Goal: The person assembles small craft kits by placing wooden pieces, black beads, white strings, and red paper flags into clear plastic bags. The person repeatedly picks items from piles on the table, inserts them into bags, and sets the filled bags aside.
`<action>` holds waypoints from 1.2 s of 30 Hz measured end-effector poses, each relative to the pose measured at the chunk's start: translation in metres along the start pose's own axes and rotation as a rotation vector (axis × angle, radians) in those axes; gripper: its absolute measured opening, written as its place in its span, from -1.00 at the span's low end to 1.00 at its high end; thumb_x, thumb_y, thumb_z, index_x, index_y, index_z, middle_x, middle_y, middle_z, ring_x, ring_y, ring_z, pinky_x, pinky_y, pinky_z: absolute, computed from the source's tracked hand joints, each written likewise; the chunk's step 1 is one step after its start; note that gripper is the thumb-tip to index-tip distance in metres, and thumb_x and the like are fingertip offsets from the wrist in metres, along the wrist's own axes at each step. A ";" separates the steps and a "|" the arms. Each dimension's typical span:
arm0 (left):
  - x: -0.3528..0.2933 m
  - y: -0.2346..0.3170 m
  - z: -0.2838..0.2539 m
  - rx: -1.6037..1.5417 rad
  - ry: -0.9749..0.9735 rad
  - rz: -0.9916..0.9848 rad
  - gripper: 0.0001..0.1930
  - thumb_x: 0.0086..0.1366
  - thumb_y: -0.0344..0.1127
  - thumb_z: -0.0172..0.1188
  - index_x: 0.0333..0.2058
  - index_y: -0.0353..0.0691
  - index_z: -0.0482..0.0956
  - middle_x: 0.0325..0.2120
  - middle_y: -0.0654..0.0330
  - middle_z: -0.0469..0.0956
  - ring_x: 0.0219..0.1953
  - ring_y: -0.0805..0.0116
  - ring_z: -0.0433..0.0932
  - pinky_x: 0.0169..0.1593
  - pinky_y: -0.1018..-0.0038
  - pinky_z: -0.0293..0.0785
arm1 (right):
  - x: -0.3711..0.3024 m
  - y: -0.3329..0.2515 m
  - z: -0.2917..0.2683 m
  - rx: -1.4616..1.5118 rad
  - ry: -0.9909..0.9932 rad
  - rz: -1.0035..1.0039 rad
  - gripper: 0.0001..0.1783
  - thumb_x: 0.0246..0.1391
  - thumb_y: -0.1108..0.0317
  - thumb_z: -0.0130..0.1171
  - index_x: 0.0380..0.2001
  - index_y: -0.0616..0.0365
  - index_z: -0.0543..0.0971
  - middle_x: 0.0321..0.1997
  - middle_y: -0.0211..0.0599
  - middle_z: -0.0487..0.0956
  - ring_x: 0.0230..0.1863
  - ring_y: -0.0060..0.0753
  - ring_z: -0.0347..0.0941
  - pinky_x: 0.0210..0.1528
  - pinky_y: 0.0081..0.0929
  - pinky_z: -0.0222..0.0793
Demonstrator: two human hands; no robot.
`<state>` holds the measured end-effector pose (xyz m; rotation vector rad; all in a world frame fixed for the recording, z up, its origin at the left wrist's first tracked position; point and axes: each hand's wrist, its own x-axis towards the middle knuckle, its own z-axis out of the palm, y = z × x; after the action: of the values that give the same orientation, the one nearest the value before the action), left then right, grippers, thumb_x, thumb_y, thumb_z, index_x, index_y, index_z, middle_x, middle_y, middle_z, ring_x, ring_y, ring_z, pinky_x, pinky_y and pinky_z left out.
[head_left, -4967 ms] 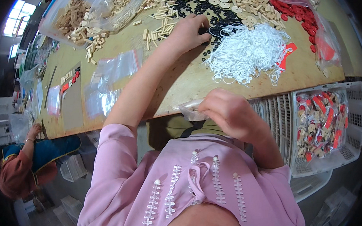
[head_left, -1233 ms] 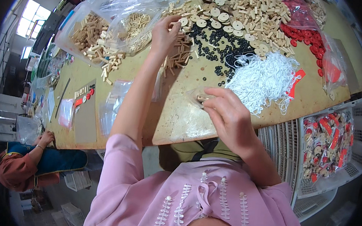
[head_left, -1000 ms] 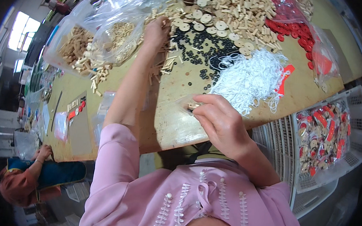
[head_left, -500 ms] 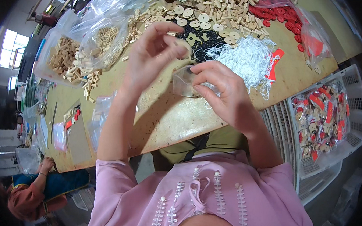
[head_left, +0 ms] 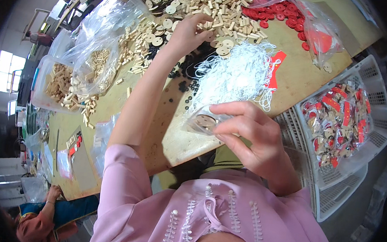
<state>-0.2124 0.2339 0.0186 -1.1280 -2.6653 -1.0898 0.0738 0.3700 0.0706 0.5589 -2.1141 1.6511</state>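
Observation:
My right hand [head_left: 258,137] pinches the edge of a small clear plastic bag [head_left: 188,126] near the table's front edge. A round wooden disc [head_left: 205,121] shows inside that bag. My left hand [head_left: 186,36] is stretched out to the far side, its thumb and fingers apart, above the wooden pieces. Under and beside it lie loose wooden blocks [head_left: 225,12], wooden discs with holes [head_left: 225,46] and small black rings [head_left: 189,86], which the hand and arm partly cover. A tangled heap of white string [head_left: 236,74] lies between my two hands.
Red discs [head_left: 292,15] and a red strip [head_left: 274,70] lie at the far right. A white crate [head_left: 379,122] of filled bags [head_left: 339,119] stands right of the table. A plastic tub [head_left: 42,82] of wooden pieces sits left. A co-worker's arm [head_left: 50,200] shows lower left.
My left hand has let go of the wooden disc and moved up and away to the block pile. The disc now shows in the bag, which my right hand has drawn nearer to me.

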 end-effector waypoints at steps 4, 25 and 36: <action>0.034 -0.012 0.033 0.392 0.000 0.122 -0.62 0.19 -0.15 0.40 -0.02 -0.02 0.59 -0.27 0.07 0.63 -0.27 0.16 0.65 -0.16 0.27 0.57 | -0.009 -0.005 -0.021 -0.085 0.013 0.025 -0.81 -0.01 0.71 0.29 -0.33 0.24 0.58 -0.05 -0.11 0.61 -0.19 -0.19 0.59 -0.21 -0.41 0.51; 0.023 -0.022 0.010 -1.361 -0.095 -0.548 -0.72 0.35 -0.24 0.30 -0.08 -0.26 0.53 -0.25 0.23 0.59 -0.33 0.44 0.55 -0.31 0.57 0.54 | -0.010 0.025 -0.018 -0.073 -0.010 0.055 -0.76 0.01 0.67 0.28 -0.24 0.19 0.57 -0.06 -0.11 0.63 -0.10 -0.07 0.60 -0.09 -0.30 0.52; -0.010 -0.006 0.004 -2.114 -0.182 -0.480 -0.44 0.59 -0.04 -0.34 0.17 -0.47 0.34 0.21 -0.30 0.34 0.29 -0.20 0.37 0.34 -0.02 0.34 | -0.005 0.020 -0.004 -0.190 -0.042 0.057 -0.90 0.04 0.62 0.26 -0.33 0.27 0.61 -0.09 -0.12 0.66 -0.09 -0.21 0.60 -0.03 -0.38 0.48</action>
<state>-0.2076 0.2274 0.0087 -0.2163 -0.7642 -3.9631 0.0671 0.3784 0.0525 0.4816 -2.3049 1.4580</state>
